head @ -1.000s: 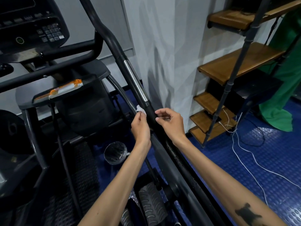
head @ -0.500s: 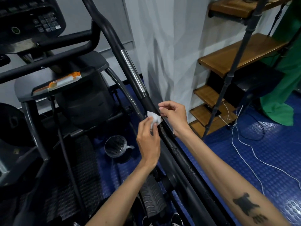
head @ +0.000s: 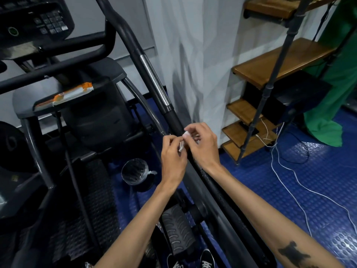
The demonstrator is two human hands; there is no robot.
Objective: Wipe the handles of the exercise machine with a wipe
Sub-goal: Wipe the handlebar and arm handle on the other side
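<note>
A small white wipe (head: 184, 139) is pinched between the fingertips of both hands, just above the long black handle bar (head: 172, 115) of the exercise machine. My left hand (head: 172, 154) holds its lower edge, my right hand (head: 202, 145) its upper corner. The bar runs diagonally from upper left to lower right and has a chrome sensor strip (head: 154, 80) higher up. Most of the wipe is hidden by my fingers. A wipe packet (head: 72, 94), white and orange, lies on the machine's grey shelf (head: 29, 99).
The machine's console (head: 36, 22) and front crossbar (head: 58, 47) are at upper left. A small lined bin (head: 135, 172) stands on the blue floor below my hands. Wooden shelves (head: 276, 62) on a black frame, white cables (head: 286, 171) and a green cloth (head: 334, 105) are to the right.
Both hands came off the bar with the wipe and drew together above it. The wipe went from my left hand alone to both hands' fingertips.
</note>
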